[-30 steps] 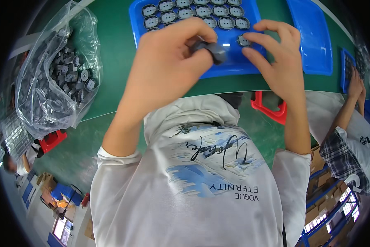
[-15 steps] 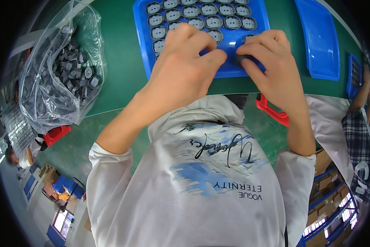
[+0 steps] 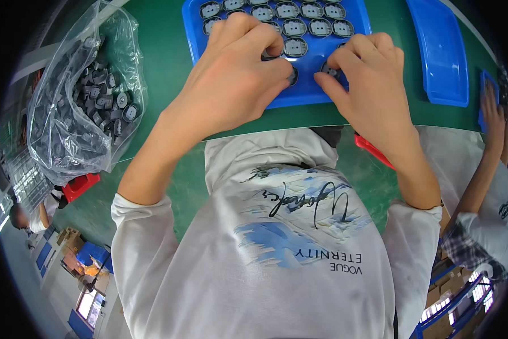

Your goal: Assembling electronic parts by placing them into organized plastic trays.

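A blue tray (image 3: 316,97) on the table holds rows of small grey oval plastic parts with dark rims, such as one part (image 3: 295,47) in the middle. My left hand (image 3: 237,76) is over the tray's near left, fingers curled. A grey oval part (image 3: 293,75) shows at its thumb tip, mostly covered by the hand. On the other side, my right hand (image 3: 372,85) has thumb and index finger around another grey oval part (image 3: 329,70), low over the tray floor. My left hand also hides several parts beneath it.
A clear plastic bag (image 3: 56,124) full of loose grey parts (image 3: 104,99) lies open at the left of the green table (image 3: 163,34). At the right is a second blue tray (image 3: 443,56). Farther right, another person's hands (image 3: 495,116) are at a blue tray.
My left hand has moved left and slightly up, away from my right hand. A part now shows at its thumb. The right hand's part shows more clearly. The other person's arms have shifted.
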Available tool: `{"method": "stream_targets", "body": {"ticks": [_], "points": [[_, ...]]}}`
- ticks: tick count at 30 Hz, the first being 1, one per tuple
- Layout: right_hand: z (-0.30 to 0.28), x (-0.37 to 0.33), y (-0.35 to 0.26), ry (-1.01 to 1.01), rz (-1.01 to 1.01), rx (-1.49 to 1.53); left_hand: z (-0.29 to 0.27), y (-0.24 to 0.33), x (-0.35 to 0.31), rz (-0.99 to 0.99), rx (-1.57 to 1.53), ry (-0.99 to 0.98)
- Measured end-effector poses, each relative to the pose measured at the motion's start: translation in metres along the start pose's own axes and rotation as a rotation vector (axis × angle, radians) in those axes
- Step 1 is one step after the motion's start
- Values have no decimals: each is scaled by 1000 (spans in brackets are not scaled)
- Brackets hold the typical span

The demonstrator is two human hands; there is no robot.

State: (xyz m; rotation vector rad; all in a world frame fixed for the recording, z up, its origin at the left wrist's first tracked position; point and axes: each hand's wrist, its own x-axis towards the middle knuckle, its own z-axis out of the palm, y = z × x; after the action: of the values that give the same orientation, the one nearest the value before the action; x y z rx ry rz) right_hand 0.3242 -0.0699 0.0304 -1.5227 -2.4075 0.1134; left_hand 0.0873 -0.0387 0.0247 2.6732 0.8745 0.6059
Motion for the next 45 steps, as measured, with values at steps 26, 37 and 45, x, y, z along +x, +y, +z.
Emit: {"method": "stream_targets", "body": {"ticks": [26, 37, 45], "points": [[13, 13, 9, -48, -261, 397, 6, 0, 0, -41, -96, 26], [-6, -10, 24, 111, 178, 129, 0, -1, -14, -135, -151, 65], [1, -9, 25, 86, 144, 81, -43, -24, -35, -329, 15, 263]]}}
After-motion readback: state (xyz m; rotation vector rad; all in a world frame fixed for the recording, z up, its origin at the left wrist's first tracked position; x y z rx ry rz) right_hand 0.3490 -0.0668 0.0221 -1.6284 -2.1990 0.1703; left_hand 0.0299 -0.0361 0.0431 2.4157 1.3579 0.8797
